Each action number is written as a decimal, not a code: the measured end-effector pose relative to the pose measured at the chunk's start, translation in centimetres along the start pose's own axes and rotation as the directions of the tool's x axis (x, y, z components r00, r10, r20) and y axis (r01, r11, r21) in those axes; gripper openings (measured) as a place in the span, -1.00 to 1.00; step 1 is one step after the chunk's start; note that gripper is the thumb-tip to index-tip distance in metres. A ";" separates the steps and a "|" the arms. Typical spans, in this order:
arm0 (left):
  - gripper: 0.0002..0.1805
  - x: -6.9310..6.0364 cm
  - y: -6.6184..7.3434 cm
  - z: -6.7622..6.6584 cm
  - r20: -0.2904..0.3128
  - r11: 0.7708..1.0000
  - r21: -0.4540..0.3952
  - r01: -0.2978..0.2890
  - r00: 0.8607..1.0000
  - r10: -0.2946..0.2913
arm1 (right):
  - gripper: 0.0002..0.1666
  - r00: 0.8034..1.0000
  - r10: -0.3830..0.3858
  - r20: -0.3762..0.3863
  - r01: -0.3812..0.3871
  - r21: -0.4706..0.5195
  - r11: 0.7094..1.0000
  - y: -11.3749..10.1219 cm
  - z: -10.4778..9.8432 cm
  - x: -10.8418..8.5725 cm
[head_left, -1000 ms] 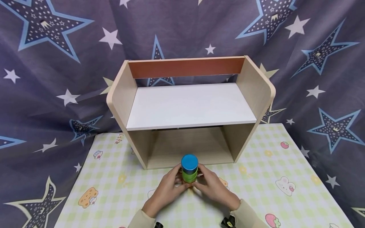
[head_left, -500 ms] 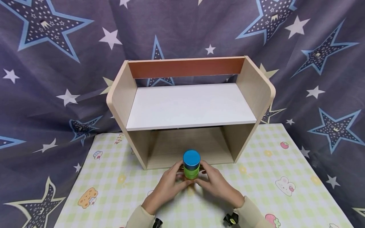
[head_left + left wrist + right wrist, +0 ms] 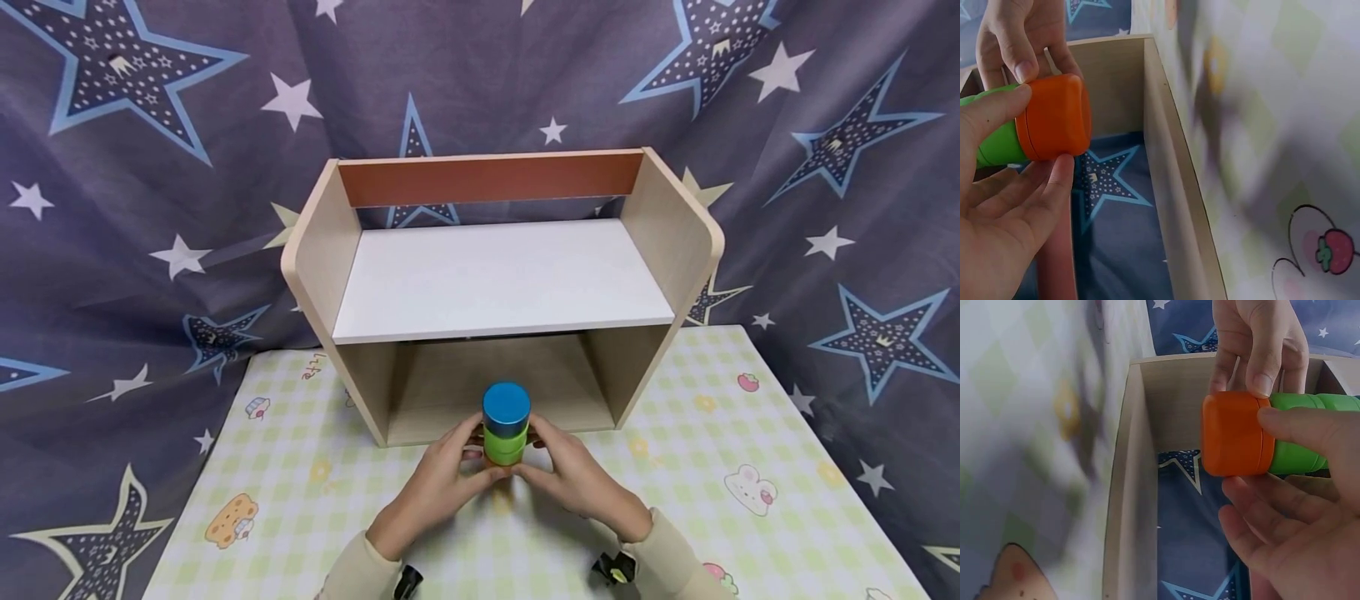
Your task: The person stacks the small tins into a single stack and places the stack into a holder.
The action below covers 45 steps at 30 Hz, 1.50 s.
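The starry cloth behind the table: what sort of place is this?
Probably an indoor corner set up for tabletop work, perhaps at home, though little else shows. The starry cloth hangs like a backdrop, the table has a cartoon-and-check top, and a small shelf stands on it.

The container [image 3: 506,427] is banded blue, green and orange.

Beyond the container [image 3: 506,423], the lower compartment [image 3: 487,367] opens frontward between side panels [image 3: 318,250], below a white shelf [image 3: 502,277].
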<state>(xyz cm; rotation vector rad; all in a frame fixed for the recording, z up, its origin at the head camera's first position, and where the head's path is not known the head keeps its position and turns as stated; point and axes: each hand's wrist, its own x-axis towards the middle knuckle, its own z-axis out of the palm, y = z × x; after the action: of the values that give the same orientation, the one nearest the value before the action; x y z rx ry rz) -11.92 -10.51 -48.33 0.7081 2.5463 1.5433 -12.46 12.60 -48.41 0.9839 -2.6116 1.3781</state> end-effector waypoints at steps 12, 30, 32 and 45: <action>-0.13 0.4 1.2 -0.8 0.006 1.000 -0.006 -0.021 1.000 0.021 | -0.09 1.000 -0.003 0.001 0.003 -0.008 1.000 -1.1 -1.5 0.5; -0.13 1.3 3.4 -2.1 0.010 0.999 0.013 -0.050 0.999 0.050 | -0.16 1.000 0.001 -0.008 -0.001 -0.022 1.000 -2.7 -3.5 1.0; -0.14 1.4 3.6 -2.3 0.000 0.998 0.015 -0.060 0.998 0.060 | -0.15 1.000 -0.007 -0.017 0.007 -0.026 1.000 -2.9 -3.7 1.1; -0.15 2.0 4.8 -3.1 -0.047 0.990 0.029 -0.136 0.989 0.137 | -0.11 0.991 -0.110 -0.073 0.108 -0.037 0.993 -3.6 -4.6 1.6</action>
<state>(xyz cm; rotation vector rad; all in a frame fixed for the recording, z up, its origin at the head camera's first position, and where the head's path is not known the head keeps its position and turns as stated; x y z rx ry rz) -12.97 -10.38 -42.40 0.8761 2.6074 1.5883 -12.98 13.76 -42.43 1.0333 -2.4790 1.3165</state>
